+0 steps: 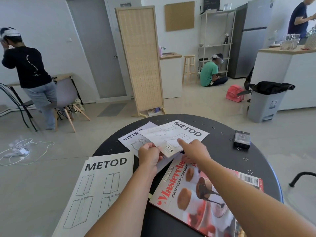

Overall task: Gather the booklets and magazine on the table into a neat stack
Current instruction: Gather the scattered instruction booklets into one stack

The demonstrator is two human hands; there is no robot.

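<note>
On the round black table (222,151) lie several printed items. A small METOD booklet (184,134) rests across a VITTSJÖ booklet (130,139) at the far middle. My left hand (149,155) pinches the small METOD booklet's near corner. My right hand (193,149) hovers over the same booklet with the forefinger stretched onto it. A large METOD booklet (97,189) lies at the near left, overhanging the table edge. A red Masterclass cookbook magazine (205,199) lies at the near right, partly under my right forearm.
A small dark box (242,139) sits on the table's far right. Beyond the table stand a rattan screen (140,60), a grey bin (265,105), chairs, and three people. White cables (20,151) lie on the floor at left.
</note>
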